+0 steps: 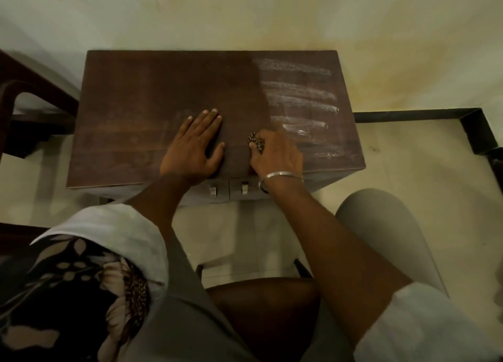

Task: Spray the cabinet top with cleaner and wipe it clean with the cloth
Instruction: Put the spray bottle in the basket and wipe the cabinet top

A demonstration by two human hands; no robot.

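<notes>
The right hand (277,154) is clenched round a small wadded cloth (255,142), a dark speckled scrap that peeps out between the curled fingers. It presses the cloth onto the cabinet top (152,89) near the front edge, about midway across. A metal bangle (280,177) sits on that wrist. Just beside it the left hand (193,146) lies flat and released, fingers straight, palm down on the wood, apparently to brace the body.

Outward to the right, whitish streaks of cleaner (299,100) band the right part of the top in several rows, from the back edge toward the front. The left and middle look dark and mostly free of streaks. No spray bottle shows anywhere in view.

So the spraying looks done and the step in hand is the wiping, perhaps half through. The next move calls for carrying the cloth rightward into the streaked part, with firm, overlapping passes out to the right and back edges. The wad is small, so each pass would cover little.

Below the front edge 2 drawer handles (212,191) show, and a dark chair (27,103) stands to the left.
</notes>
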